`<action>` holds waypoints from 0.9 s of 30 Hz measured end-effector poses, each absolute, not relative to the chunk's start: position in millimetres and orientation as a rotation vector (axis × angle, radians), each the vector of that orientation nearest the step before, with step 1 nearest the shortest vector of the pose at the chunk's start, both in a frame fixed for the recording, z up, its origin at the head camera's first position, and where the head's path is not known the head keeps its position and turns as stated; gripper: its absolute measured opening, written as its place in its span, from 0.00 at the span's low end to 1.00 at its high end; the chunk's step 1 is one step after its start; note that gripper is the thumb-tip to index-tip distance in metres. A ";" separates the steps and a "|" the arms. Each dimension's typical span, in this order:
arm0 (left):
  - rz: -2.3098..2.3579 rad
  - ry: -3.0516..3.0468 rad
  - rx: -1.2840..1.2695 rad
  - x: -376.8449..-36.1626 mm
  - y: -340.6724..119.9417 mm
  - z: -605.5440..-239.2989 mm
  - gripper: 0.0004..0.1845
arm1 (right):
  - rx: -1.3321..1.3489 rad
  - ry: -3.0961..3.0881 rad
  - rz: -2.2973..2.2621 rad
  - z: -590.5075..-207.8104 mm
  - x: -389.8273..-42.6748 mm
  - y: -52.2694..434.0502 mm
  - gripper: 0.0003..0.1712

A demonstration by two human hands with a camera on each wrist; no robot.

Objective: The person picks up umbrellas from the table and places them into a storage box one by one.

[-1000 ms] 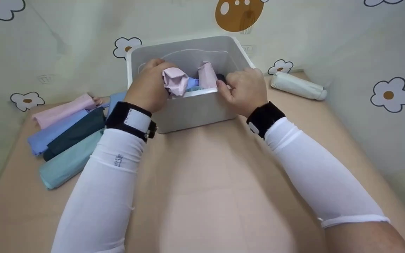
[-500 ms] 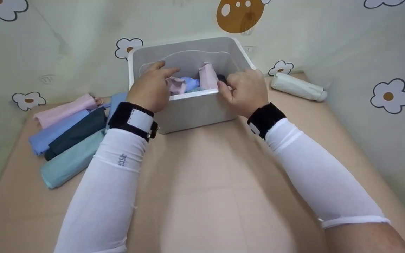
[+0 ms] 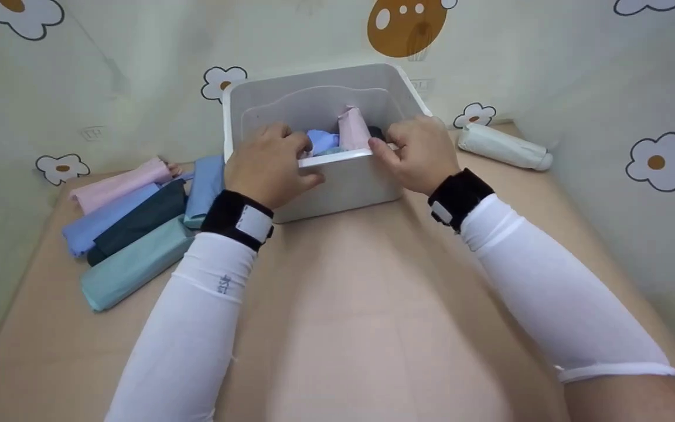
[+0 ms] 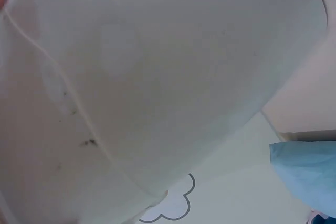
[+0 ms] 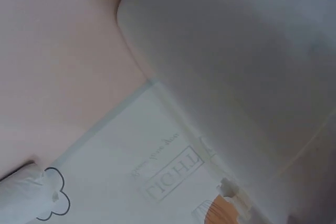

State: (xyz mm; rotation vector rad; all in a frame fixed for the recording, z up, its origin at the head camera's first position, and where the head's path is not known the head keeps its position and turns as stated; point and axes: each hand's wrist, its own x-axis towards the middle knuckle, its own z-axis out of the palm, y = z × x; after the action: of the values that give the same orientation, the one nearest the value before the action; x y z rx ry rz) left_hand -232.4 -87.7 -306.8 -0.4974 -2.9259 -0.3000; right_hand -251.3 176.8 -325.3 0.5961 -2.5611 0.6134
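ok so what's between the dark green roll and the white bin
In the head view, a blue roll lies between the dark green roll and the white bin; whether it touches the bin I can't tell.

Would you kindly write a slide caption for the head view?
Left hand and right hand at the front of a white bin, rolled bundles inside and on either side.

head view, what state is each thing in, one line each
white bin, open-topped, bundles inside
pink bundle inside, on end, slightly tilted
blue bundle inside, partly hidden
left-side bundles, lying close together on the table
pale bundle, lying on its side
right hand, gripping the white bin
left hand, at its front, grip unclear
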 end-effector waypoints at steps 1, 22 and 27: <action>-0.279 -2.941 -0.497 -232.7 -86.7 -307.2 0.28 | 0.586 -2.564 0.726 -323.1 -250.3 179.9 0.28; -0.204 -2.992 -0.436 -232.6 -82.1 -306.2 0.23 | -0.244 -3.149 0.592 -347.2 -300.7 380.7 0.43; -0.199 -2.984 -0.436 -232.0 -80.2 -307.7 0.23 | -0.221 -3.268 0.474 -366.1 -303.0 395.4 0.49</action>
State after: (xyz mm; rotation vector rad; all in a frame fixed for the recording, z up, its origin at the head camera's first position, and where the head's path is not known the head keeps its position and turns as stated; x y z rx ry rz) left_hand -232.0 -80.2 -307.7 -0.4363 -2.9842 -0.1991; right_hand -303.0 395.4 -366.1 -0.2207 -3.2685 0.4740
